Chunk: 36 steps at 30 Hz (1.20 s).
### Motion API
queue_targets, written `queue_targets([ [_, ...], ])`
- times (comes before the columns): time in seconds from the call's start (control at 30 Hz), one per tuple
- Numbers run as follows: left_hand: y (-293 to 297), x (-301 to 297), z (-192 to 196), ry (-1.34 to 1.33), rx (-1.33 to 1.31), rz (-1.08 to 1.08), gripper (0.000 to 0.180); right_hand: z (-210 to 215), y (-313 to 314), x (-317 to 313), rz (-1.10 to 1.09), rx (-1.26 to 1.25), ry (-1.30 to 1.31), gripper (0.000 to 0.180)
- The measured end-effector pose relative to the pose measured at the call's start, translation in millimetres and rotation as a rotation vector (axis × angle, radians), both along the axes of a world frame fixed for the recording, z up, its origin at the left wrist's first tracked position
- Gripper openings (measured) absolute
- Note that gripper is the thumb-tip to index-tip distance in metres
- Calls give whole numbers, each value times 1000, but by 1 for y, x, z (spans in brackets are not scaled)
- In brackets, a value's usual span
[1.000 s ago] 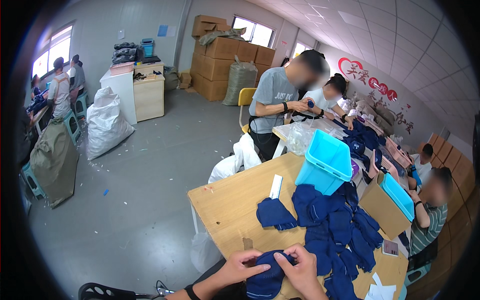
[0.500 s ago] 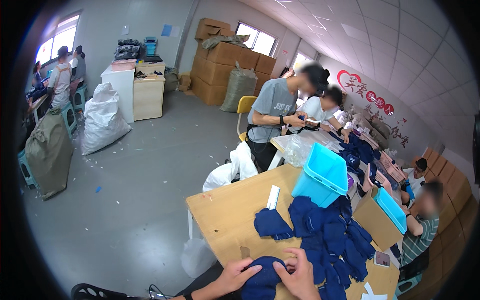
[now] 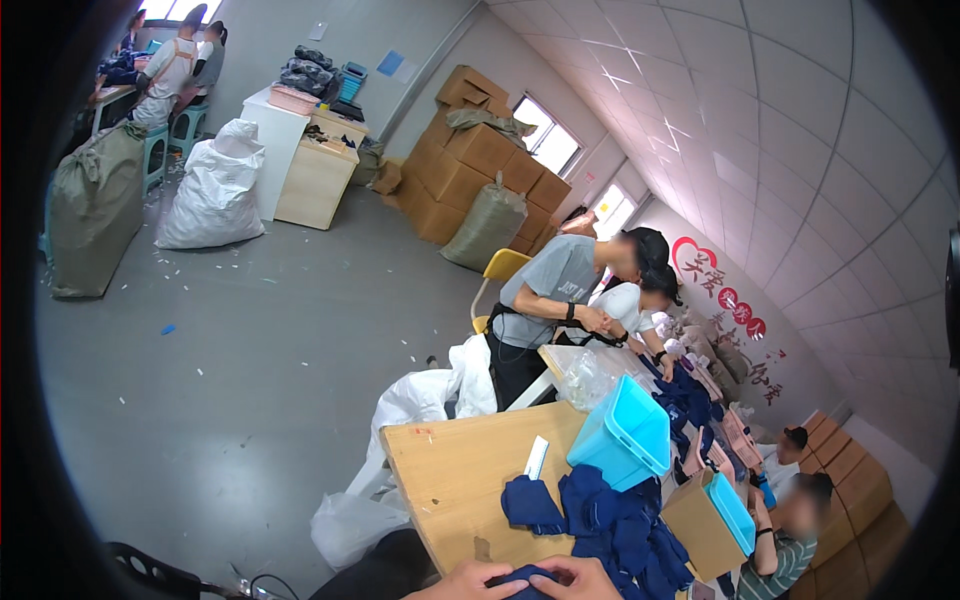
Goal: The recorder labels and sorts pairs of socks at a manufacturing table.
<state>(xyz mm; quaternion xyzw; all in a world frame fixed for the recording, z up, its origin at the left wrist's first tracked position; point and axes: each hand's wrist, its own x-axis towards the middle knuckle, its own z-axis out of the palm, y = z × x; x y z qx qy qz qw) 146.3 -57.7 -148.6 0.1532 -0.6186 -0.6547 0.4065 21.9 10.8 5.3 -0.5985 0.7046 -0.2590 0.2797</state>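
Now holds navy cloth (image 3: 519,578) lower in view than before, at the tabletop's (image 3: 450,470) near end, pinched between nearly closed left hand (image 3: 468,582) and right hand (image 3: 578,580); leaves open wood along its left edge, beside piled navy pieces (image 3: 612,525).

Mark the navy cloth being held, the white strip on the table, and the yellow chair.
Navy cloth (image 3: 521,574): head view, upper part.
White strip (image 3: 536,458): head view, middle.
Yellow chair (image 3: 505,265): head view, backrest.

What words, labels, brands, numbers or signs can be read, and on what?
Red and dark wall characters: partly legible, not copied here.
Grey short-sleeved shirt: lettering too blurred.
White flat strip on pale wooden table: too small.
Dark-blue cloth pinched by left hand and right hand: none visible.
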Motion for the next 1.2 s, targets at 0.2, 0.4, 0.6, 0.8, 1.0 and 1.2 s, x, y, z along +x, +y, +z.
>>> queue_targets([
  [0.2, -9, 8, 9, -13, 1, -117, 24, 2, -2, 3, 48, -51, -3, 15],
  [0.4, -9, 5, 9, 89, 157, -203, 26, -12, 14, 15, -194, -158, -214, 16],
  [0.6, -11, 10, 18, 183, 231, -452, 32, -19, 33, 13, -371, -288, -273, 18],
  [0.8, -13, 20, 44, 117, 127, -543, 43, -20, 47, -2, -594, -446, -281, 22],
  [1.0, -18, 13, 48, -100, 194, -663, 30, -23, 55, -6, -768, -545, -264, 20],
  [1.2, -35, -2, 31, -241, 233, -844, 31, -32, 74, -10, -899, -577, -400, 20],
])
